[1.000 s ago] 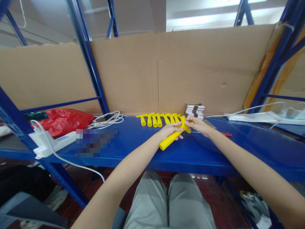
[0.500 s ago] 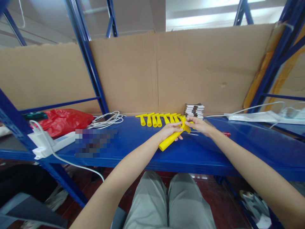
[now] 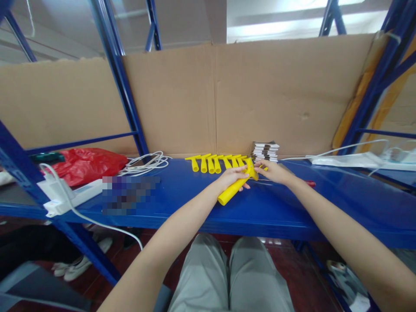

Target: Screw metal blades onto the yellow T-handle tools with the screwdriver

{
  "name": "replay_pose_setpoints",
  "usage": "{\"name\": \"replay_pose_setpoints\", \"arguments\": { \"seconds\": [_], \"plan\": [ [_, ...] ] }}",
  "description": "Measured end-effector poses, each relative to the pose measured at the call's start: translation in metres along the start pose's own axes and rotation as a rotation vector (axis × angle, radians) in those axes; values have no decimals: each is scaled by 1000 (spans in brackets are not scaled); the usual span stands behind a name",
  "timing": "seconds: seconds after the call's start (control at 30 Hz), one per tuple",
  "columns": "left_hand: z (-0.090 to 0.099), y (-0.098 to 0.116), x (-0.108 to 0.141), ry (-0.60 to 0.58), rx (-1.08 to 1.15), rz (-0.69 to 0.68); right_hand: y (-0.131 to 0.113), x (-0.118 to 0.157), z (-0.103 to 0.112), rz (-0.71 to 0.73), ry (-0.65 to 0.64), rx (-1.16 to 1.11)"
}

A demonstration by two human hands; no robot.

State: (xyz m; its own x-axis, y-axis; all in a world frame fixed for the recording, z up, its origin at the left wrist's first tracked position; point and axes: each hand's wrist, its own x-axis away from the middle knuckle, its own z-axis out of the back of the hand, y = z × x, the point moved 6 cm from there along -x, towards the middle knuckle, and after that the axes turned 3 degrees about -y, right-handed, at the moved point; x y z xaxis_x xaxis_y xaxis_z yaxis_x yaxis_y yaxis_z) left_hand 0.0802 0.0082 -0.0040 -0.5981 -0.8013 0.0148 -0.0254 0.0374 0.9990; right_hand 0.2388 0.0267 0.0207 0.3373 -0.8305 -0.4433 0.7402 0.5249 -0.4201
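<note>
A yellow plastic piece with a hollow tube handle (image 3: 230, 193) and a wider head lies slantwise in my left hand (image 3: 233, 177). My left fingers wrap around it just below the head, and its open tube end points toward me. My right hand (image 3: 273, 170) is at the head's right side, fingertips pinched together close to its edge. Whatever those fingertips grip is too small to make out. Behind my hands, a row of similar yellow T-shaped pieces (image 3: 203, 165) lies along the back of the blue shelf (image 3: 182, 195).
A stack of small white-and-dark packets (image 3: 265, 151) stands against the cardboard panel (image 3: 273, 91). On the left are a red plastic bag (image 3: 91, 166), a coiled white cable (image 3: 147, 164) and a white power strip (image 3: 87, 193). A small red item (image 3: 311, 184) lies right of my hands.
My right fingertips have slid slightly right and down along the head of the yellow piece. My left hand keeps its grip, with the tube shifted only slightly. Shoes now show at lower left.
</note>
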Motion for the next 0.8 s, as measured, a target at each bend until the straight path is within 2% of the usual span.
{"name": "replay_pose_setpoints", "arguments": {
  "seconds": [0.17,0.3,0.47,0.57,0.8],
  "plan": [
    [4,8,3,38,35,-56,15,9,25,-133,-39,163],
    [11,18,8,135,83,-86,45,26,41,-290,-185,126],
    [17,23,11,233,56,-95,70,42,44,-308,-348,46],
    [18,20,12,265,13,-68,76,44,42,-313,-366,80],
    [17,22,15,284,1,-74,81,51,44,-435,-422,143]
  ]
}}
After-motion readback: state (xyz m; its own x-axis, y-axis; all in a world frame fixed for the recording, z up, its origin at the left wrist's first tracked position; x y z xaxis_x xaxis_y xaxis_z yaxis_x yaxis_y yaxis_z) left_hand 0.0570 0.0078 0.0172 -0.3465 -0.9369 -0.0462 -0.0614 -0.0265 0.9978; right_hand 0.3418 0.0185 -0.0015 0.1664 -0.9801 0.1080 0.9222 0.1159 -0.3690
